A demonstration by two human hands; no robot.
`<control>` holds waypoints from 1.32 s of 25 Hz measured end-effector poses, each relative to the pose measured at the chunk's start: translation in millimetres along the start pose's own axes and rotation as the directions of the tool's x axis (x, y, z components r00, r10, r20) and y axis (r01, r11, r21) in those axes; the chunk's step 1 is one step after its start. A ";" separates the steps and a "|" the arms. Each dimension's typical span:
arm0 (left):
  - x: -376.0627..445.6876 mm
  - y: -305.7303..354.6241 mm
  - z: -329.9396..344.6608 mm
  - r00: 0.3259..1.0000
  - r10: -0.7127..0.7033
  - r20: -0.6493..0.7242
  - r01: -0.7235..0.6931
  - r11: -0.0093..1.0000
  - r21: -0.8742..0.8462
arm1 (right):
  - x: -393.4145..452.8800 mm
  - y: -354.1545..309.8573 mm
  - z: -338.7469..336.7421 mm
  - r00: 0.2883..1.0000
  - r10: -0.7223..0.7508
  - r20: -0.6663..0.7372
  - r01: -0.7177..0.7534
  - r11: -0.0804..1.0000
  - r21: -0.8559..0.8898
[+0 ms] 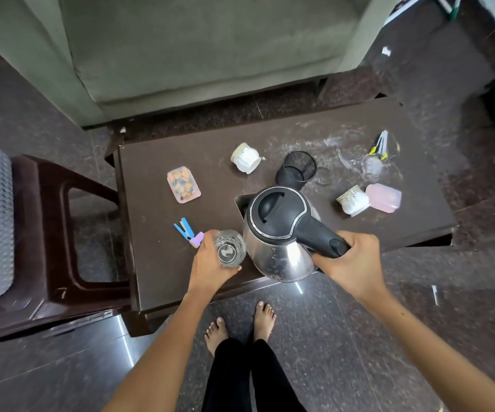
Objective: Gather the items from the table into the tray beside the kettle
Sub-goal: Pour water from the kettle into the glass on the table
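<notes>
Bare feet [240, 325] on the speckled floor, then both hands at the near edge of the dark brown desk [157, 263]: the left hand [207, 263] curls round a clear drinking glass [230, 248], the right hand [351, 263] grips the black handle of the steel kettle [279, 230]. The metal tray [240, 200] peeks out just behind the kettle, right of the glass, so the left hand seems nearer. Cups and boxes lie towards the far edge

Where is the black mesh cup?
The black mesh cup lies tipped on the table, just beyond the kettle, right of a white cup.
</notes>
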State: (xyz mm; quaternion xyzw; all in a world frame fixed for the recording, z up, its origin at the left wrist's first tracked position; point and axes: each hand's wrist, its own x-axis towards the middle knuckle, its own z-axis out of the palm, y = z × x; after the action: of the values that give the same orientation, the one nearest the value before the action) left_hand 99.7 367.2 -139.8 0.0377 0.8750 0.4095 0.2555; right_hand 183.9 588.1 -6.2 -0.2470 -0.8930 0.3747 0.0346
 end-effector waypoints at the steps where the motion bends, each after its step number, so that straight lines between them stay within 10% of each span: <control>1: 1.2 0.1 0.4 1.000 -0.002 0.001 0.002 1.000 0.010 | -0.5 -1.2 0.1 1.000 -0.002 -0.002 0.002 1.000 0.002; 17: -34.1 -15.6 -23.1 0.996 -0.016 -0.087 0.019 0.999 0.038 | 3.6 -17.3 -14.8 0.946 -0.188 0.265 0.271 0.906 -0.326; 33: -40.7 -11.8 -18.5 0.977 -0.204 -0.068 0.184 0.957 -0.224 | 2.1 -15.1 -2.3 0.922 -0.011 0.386 0.221 0.836 -0.502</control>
State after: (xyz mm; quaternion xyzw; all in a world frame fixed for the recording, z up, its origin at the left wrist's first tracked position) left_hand 127.8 335.3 -121.7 -0.0949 0.8354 0.4764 0.2572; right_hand 176.3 581.6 5.5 -0.1166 -0.9656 0.1467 -0.1804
